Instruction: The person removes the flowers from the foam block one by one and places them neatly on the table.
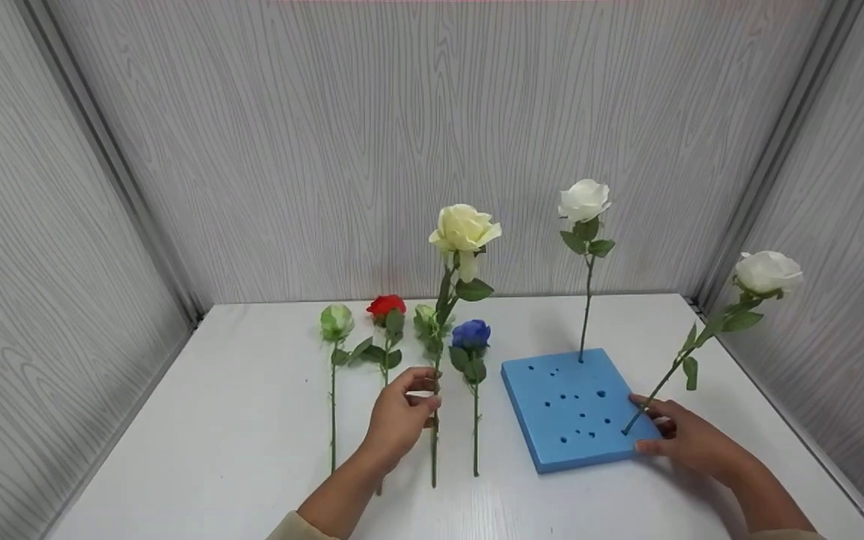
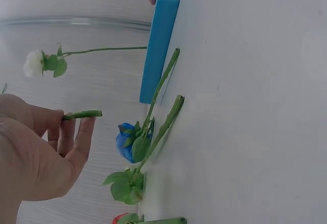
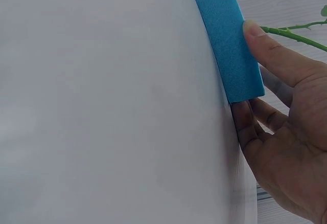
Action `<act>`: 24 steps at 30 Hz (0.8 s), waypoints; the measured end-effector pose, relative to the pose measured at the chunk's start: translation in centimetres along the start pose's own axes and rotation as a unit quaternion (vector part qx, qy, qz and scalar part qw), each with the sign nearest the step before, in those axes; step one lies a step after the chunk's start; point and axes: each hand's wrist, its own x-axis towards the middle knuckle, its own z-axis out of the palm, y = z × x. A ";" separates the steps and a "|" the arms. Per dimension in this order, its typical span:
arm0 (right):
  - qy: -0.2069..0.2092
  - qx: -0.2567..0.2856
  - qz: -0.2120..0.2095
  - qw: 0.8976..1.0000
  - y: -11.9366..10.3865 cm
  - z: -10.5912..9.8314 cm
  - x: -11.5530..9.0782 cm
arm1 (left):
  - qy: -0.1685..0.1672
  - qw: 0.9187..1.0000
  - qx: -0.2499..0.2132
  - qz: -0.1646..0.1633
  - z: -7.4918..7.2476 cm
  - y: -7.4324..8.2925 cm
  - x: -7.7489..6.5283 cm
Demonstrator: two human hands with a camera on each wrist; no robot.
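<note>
My left hand [image 1: 396, 420] pinches the stem of a pale yellow rose [image 1: 463, 229], held upright above the table; the stem's lower end [image 2: 84, 114] sticks out past the fingertips in the left wrist view. A blue foam block [image 1: 552, 420] with several holes lies at the right. My right hand [image 1: 694, 442] grips its near right corner, the thumb on the block's edge [image 3: 230, 45] in the right wrist view. Two white roses stand in the block: one upright [image 1: 584, 201] at the back, the other [image 1: 768, 272] tilted right by the right hand.
Left of the block, a blue rose [image 1: 471, 334], a red rose [image 1: 386, 306], a light green rose [image 1: 336, 322] and another light green one [image 1: 426, 321], partly hidden, lie with stems toward me. Grey wood-grain panels [image 1: 402, 150] enclose the white table [image 1: 252, 420].
</note>
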 end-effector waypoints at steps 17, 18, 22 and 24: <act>0.002 -0.009 0.002 1.000 0.0 0.0 0.1 | 0.014 1.000 0.002 -0.010 -2.3 -0.3 -1.3; 0.001 -0.008 0.001 1.000 0.0 0.0 0.1 | 0.016 1.000 0.004 -0.008 -2.5 -0.4 -1.3; 0.000 -0.004 0.001 1.000 0.0 0.0 0.1 | 0.022 1.000 0.005 -0.007 -3.2 -0.7 -1.7; 0.000 -0.002 -0.003 1.000 0.0 0.0 0.1 | 0.024 1.000 0.002 -0.008 -3.6 -0.9 -1.8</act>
